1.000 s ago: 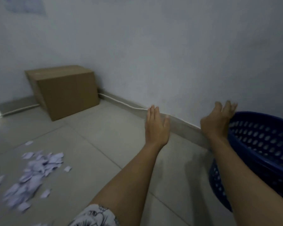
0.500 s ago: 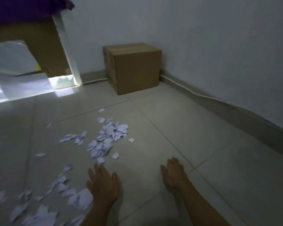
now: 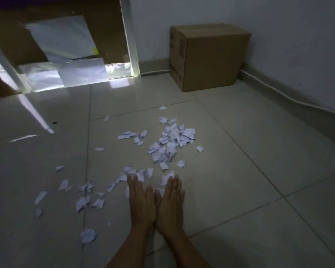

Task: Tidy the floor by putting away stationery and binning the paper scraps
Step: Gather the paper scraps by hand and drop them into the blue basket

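Note:
White paper scraps lie scattered over the tiled floor. The densest heap of scraps point(image 3: 171, 143) is ahead of me, and looser scraps point(image 3: 85, 198) spread to the left. My left hand point(image 3: 141, 204) and my right hand point(image 3: 171, 203) lie flat side by side, palms down, thumbs touching. Their fingertips rest on the nearest scraps point(image 3: 141, 174). A few scraps show between and under the fingers. Both hands are spread, gripping nothing. No stationery is in view.
A closed cardboard box point(image 3: 209, 57) stands against the wall at the back right. A white cable point(image 3: 290, 98) runs along the skirting. At the back left is a door frame point(image 3: 131, 37) with bright light under it.
The view swung left, away from the blue basket. My hands came down from the wall and basket rim, then drew together flat on the floor at the near scraps.

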`<state>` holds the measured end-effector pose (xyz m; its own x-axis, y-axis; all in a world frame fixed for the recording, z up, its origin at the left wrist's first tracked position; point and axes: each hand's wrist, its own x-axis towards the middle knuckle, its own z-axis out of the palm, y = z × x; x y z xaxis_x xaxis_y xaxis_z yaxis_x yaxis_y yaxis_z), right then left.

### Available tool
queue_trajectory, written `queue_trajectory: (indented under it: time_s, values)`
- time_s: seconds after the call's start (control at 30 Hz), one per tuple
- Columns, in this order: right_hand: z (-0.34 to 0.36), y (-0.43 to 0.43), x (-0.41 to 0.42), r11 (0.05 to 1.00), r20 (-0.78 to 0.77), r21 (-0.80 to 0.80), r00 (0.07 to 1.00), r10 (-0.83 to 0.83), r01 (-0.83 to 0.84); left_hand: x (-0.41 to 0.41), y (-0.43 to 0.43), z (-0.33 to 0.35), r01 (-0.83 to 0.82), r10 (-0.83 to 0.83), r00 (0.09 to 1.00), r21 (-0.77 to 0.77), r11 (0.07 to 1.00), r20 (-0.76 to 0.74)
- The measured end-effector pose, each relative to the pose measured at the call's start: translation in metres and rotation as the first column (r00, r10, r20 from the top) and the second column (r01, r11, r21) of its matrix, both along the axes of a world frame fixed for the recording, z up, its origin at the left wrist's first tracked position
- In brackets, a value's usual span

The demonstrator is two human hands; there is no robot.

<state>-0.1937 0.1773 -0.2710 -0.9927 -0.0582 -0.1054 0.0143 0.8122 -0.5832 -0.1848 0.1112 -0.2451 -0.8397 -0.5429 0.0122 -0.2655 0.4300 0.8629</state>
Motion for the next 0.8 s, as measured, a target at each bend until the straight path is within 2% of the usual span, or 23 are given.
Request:
queue_trajectory:
  time_s: [0.07, 0.1, 0.13, 0.2, 0.27, 0.3, 0.33, 0.37, 0.4, 0.47, 0.53, 0.57, 0.6, 0.63, 0.67, 0.7, 0.73, 0.8]
  values:
    - [-0.004, -0.013, 0.012, 0.988, -0.087, 0.042, 0.985, 0.150, -0.147, 0.003, -0.029, 0.002, -0.086, 0.085, 0.996, -0.057, 0.995, -0.021]
    - [-0.004, -0.019, 0.020, 0.954, -0.113, 0.082, 0.948, 0.296, -0.288, 0.009, -0.048, -0.002, -0.155, 0.157, 0.988, -0.131, 0.979, 0.009]
    - [-0.004, -0.027, 0.031, 0.884, -0.143, 0.155, 0.875, 0.462, -0.441, 0.017, -0.070, -0.007, -0.235, 0.251, 0.966, -0.213, 0.948, 0.052]
    - [-0.005, -0.039, 0.048, 0.672, -0.074, 0.226, 0.676, 0.734, -0.705, 0.037, -0.110, -0.016, -0.370, 0.420, 0.901, -0.314, 0.874, 0.110]
    - [0.000, -0.051, 0.056, 0.452, 0.072, 0.208, 0.474, 0.878, -0.868, 0.059, -0.142, -0.020, -0.445, 0.529, 0.817, -0.331, 0.832, 0.229]
    - [-0.004, -0.054, 0.054, 0.384, 0.094, 0.195, 0.407, 0.909, -0.903, 0.068, -0.155, -0.022, -0.458, 0.551, 0.787, -0.337, 0.823, 0.277]
    - [-0.008, -0.056, 0.048, 0.375, 0.104, 0.229, 0.406, 0.908, -0.898, 0.074, -0.166, -0.022, -0.460, 0.557, 0.773, -0.338, 0.821, 0.303]
    - [-0.013, -0.055, 0.041, 0.410, 0.105, 0.313, 0.460, 0.882, -0.857, 0.078, -0.178, -0.023, -0.445, 0.552, 0.772, -0.351, 0.824, 0.315]
    - [-0.019, -0.056, 0.034, 0.487, 0.099, 0.380, 0.557, 0.824, -0.787, 0.080, -0.189, -0.023, -0.412, 0.529, 0.779, -0.362, 0.836, 0.337]
    - [-0.021, -0.055, 0.023, 0.626, 0.162, 0.385, 0.717, 0.678, -0.678, 0.078, -0.207, -0.023, -0.337, 0.487, 0.788, -0.399, 0.853, 0.375]
    - [-0.020, -0.066, 0.019, 0.742, 0.109, 0.384, 0.825, 0.554, -0.549, 0.072, -0.225, -0.022, -0.285, 0.462, 0.798, -0.433, 0.855, 0.387]
    - [-0.018, -0.073, 0.020, 0.751, 0.046, 0.405, 0.833, 0.552, -0.521, 0.066, -0.236, -0.021, -0.269, 0.449, 0.801, -0.433, 0.860, 0.396]
    - [-0.017, -0.081, 0.023, 0.720, -0.031, 0.398, 0.777, 0.629, -0.568, 0.060, -0.248, -0.022, -0.259, 0.434, 0.805, -0.417, 0.871, 0.406]
    - [-0.017, -0.090, 0.029, 0.594, -0.046, 0.367, 0.624, 0.780, -0.716, 0.054, -0.261, -0.028, -0.238, 0.404, 0.810, -0.392, 0.889, 0.426]
    - [-0.015, -0.100, 0.040, 0.418, 0.011, 0.278, 0.438, 0.899, -0.865, 0.051, -0.271, -0.035, -0.227, 0.376, 0.809, -0.350, 0.909, 0.451]
    - [-0.012, -0.109, 0.049, 0.275, 0.047, 0.212, 0.291, 0.955, -0.938, 0.048, -0.281, -0.043, -0.211, 0.349, 0.806, -0.318, 0.924, 0.479]
    - [-0.012, -0.114, 0.054, 0.241, 0.031, 0.180, 0.251, 0.968, -0.954, 0.047, -0.289, -0.050, -0.155, 0.311, 0.790, -0.318, 0.935, 0.528]
    - [-0.018, -0.116, 0.050, 0.362, 0.011, 0.243, 0.376, 0.927, -0.900, 0.045, -0.285, -0.055, -0.091, 0.263, 0.786, -0.316, 0.944, 0.559]
